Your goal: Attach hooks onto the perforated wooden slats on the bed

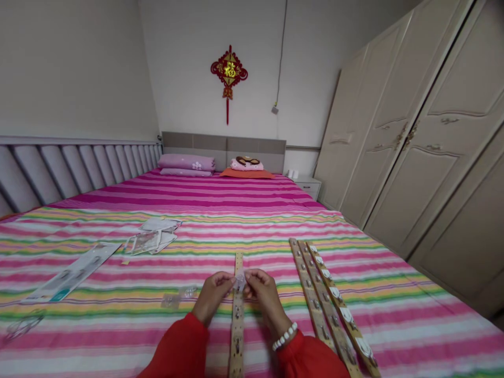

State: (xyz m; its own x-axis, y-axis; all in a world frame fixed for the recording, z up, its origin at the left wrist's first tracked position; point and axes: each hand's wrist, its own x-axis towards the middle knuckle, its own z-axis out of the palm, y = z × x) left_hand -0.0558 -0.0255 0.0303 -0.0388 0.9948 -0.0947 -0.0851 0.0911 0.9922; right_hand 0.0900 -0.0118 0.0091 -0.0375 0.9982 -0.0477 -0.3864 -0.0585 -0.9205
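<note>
Clear plastic hook (239, 282), small and partly blurred, probably a stick-on type: pinched between both hands, directly above the wooden strip (238, 265).

Left hand (212, 296): just left of the wooden strip, fingers curled almost closed, gripping the hook's left side.
Right hand (264, 299): just right of the wooden strip, fingers and thumb closed on the hook's right side.
White bead bracelet (284, 336): on the right wrist.
Red sleeves (177, 352): on both forearms.

Along the wooden strip: row of small metal hooks, running below the hands.
Right of the wooden strip: three more slats (315, 294), side by side and touching, with metal hooks and round white pads.
Left of the wooden strip: two loose clear pieces (179, 296) near the left hand; clear plastic scrap (23, 325) well apart, near the bed's edge; long white packaging card (71, 273); pile of paper cards (151, 236).
Beneath the wooden strip: striped bedspread (118, 336) in pink, green and yellow.
Far beyond the wooden strip: pillows (187, 165), headboard (255, 147), red knot ornament (229, 73) on the wall.
Right, beyond the slats: cream wardrobe (413, 131).
</note>
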